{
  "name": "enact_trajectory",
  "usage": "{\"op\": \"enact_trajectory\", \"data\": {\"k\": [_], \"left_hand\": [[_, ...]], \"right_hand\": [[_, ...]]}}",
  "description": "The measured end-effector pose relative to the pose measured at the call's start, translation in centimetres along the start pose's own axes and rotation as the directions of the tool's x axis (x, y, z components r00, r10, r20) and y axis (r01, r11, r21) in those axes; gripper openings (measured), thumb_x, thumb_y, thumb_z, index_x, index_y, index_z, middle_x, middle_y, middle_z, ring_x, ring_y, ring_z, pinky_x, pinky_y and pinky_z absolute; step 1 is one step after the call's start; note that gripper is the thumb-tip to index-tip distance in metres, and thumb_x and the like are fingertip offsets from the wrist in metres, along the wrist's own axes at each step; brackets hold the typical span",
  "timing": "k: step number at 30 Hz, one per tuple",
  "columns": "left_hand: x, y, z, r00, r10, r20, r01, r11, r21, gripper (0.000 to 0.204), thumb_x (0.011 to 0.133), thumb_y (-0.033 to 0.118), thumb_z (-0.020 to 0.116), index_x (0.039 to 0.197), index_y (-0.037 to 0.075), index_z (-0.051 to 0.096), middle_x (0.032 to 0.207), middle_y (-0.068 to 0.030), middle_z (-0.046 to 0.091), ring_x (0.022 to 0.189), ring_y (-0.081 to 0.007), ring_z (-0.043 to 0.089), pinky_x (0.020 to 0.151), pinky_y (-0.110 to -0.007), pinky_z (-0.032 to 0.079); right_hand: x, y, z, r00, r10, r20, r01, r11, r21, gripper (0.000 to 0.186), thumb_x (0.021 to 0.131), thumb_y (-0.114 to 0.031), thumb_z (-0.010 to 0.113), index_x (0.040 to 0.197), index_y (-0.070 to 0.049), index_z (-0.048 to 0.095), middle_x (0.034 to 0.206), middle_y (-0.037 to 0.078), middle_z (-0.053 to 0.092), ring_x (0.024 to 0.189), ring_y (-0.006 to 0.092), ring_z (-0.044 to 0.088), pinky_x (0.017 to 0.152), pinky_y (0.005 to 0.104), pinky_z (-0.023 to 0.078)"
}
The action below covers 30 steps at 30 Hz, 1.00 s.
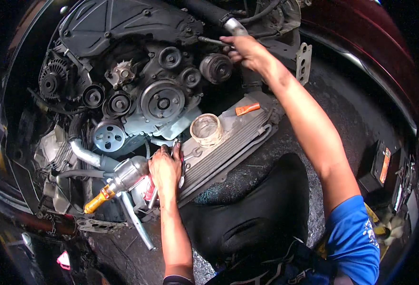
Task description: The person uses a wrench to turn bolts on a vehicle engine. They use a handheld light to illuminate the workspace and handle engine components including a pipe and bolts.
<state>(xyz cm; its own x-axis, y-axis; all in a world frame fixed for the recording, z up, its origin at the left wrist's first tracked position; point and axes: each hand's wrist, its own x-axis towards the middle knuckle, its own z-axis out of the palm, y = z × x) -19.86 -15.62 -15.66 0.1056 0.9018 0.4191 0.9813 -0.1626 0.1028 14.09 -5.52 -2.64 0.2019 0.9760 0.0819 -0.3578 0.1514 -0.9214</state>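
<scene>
At the engine's upper right, my right hand (248, 53) is closed around a slim metal rod-like tool (211, 41), which points left toward the black timing cover (138, 23). Below it sits a grooved pulley (216, 68). My left hand (165, 170) rests low over the radiator's left end, fingers curled down and partly hidden; what they grip cannot be made out. Beside its thumb lies an open-ended wrench (193, 154). Just left of this hand is a silver work lamp (129, 173) with a yellow handle (98, 199).
A round open tin (206, 129) with a smeared rim stands on the radiator top (223, 151), near an orange-and-clear tool (247, 109). Several pulleys, among them a large one (163, 101), cover the engine front. A black battery-like box (378, 164) stands at right.
</scene>
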Motion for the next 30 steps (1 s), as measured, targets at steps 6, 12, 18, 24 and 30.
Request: {"op": "enact_trajectory", "data": {"k": [6, 12, 18, 24, 30], "left_hand": [[0.2, 0.8, -0.4, 1.0, 0.004, 0.022, -0.003, 1.0, -0.031, 0.056, 0.095, 0.046, 0.046, 0.105, -0.006, 0.064, 0.099, -0.023, 0.066, 0.097, -0.0366, 0.062, 0.089, -0.045, 0.044], [0.1, 0.6, 0.0, 0.998, 0.022, -0.056, -0.023, 0.999, -0.029, 0.051, 0.094, 0.045, 0.049, 0.097, -0.004, 0.066, 0.093, -0.0219, 0.066, 0.09, -0.0374, 0.063, 0.083, -0.046, 0.046], [-0.1, -0.7, 0.5, 0.998, 0.017, -0.06, -0.018, 1.0, -0.023, 0.052, 0.094, 0.046, 0.048, 0.096, -0.003, 0.066, 0.091, -0.0217, 0.066, 0.089, -0.0363, 0.063, 0.084, -0.046, 0.046], [-0.2, -1.7, 0.3, 0.998, 0.036, -0.055, -0.037, 0.999, -0.024, 0.051, 0.092, 0.046, 0.05, 0.095, -0.002, 0.066, 0.087, -0.0199, 0.067, 0.085, -0.0332, 0.064, 0.081, -0.044, 0.046], [-0.1, -1.2, 0.8, 0.989, 0.076, -0.128, -0.087, 0.993, -0.078, 0.049, 0.092, 0.044, 0.052, 0.094, -0.003, 0.066, 0.083, -0.0189, 0.067, 0.084, -0.0328, 0.064, 0.081, -0.045, 0.047]], "right_hand": [[0.1, -0.7, -1.3, 0.909, -0.285, 0.304, 0.388, 0.314, -0.866, 0.024, 0.092, -0.023, 0.055, 0.102, -0.005, 0.066, 0.072, 0.01, 0.062, 0.06, 0.0226, 0.057, 0.053, 0.0357, 0.046], [-0.9, 0.1, -0.3, 0.59, -0.708, 0.389, 0.417, -0.146, -0.897, 0.028, 0.086, -0.024, 0.06, 0.109, -0.011, 0.069, 0.092, 0.022, 0.066, 0.087, 0.0374, 0.065, 0.077, 0.0462, 0.052], [0.3, -0.6, -0.2, 0.942, 0.208, 0.263, -0.243, 0.964, 0.108, 0.026, 0.098, -0.011, 0.038, 0.104, 0.009, 0.052, 0.06, -0.001, 0.04, 0.043, 0.0052, 0.028, 0.033, 0.0184, 0.022], [-2.8, -0.2, 1.9, 0.795, -0.502, 0.339, 0.205, -0.304, -0.93, 0.038, 0.079, -0.017, 0.061, 0.116, -0.009, 0.065, 0.094, 0.016, 0.068, 0.094, 0.0309, 0.066, 0.079, 0.0389, 0.052], [-0.8, -0.7, -0.3, 0.991, -0.133, -0.018, 0.116, 0.915, -0.386, 0.023, 0.093, -0.02, 0.055, 0.107, -0.003, 0.062, 0.068, 0.007, 0.055, 0.051, 0.0128, 0.05, 0.046, 0.0293, 0.044]]}}
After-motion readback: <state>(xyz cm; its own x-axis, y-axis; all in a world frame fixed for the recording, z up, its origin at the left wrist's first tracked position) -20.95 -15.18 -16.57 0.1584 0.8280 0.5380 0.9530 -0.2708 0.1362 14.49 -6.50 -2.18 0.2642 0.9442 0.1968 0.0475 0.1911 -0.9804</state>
